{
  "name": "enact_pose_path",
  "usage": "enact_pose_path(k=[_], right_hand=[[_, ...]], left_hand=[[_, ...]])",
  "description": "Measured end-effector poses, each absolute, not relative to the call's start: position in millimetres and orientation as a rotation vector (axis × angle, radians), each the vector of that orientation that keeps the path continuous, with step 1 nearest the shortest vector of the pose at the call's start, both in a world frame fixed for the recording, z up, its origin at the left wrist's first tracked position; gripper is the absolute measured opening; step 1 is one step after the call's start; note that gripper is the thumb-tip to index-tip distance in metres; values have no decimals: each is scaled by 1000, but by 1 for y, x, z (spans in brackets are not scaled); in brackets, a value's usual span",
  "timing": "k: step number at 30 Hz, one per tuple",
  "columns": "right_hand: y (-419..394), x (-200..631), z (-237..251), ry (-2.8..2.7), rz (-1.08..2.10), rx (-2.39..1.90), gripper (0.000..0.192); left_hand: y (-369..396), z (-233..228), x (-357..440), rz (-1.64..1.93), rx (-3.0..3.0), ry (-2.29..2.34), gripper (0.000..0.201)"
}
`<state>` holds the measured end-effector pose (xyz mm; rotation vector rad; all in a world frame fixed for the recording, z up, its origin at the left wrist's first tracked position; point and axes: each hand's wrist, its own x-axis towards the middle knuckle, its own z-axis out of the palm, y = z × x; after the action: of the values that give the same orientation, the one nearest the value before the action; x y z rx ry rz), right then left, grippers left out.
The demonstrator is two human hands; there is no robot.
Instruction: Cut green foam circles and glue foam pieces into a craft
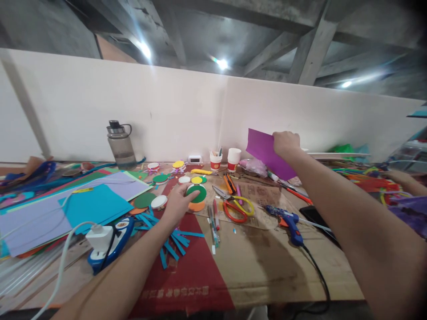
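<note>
My left hand (178, 202) reaches over the middle of the table, its fingers closed on a small round piece with a green face and white rim (196, 194). An orange disc (196, 206) lies just under that piece. Raised on the right, my right hand (287, 143) pinches a sheet of purple paper (267, 153) by its upper right part. Around my left hand lie a white-topped round piece (159, 202), a dark green disc (144, 200) and several blue paper strips (175, 244).
Scissors (235, 211), pens (213, 226) and a blue glue gun (290, 222) with a black cord lie on the cardboard. Coloured sheets (100, 204) and a power strip (115, 246) are left. A bottle (120, 144) and paper cups (234, 158) stand behind. Someone's arm (405, 181) shows far right.
</note>
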<state>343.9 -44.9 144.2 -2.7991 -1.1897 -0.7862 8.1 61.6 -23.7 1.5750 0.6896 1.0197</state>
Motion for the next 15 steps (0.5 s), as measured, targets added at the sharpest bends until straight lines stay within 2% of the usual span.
enact_pose_path(k=[11, 15], right_hand=[[28, 354, 167, -1365, -922, -2548, 25], [46, 355, 168, -1504, -1065, -2379, 31]], left_hand=[[56, -20, 7, 997, 1581, 712, 40], [52, -18, 8, 955, 1550, 694, 38]])
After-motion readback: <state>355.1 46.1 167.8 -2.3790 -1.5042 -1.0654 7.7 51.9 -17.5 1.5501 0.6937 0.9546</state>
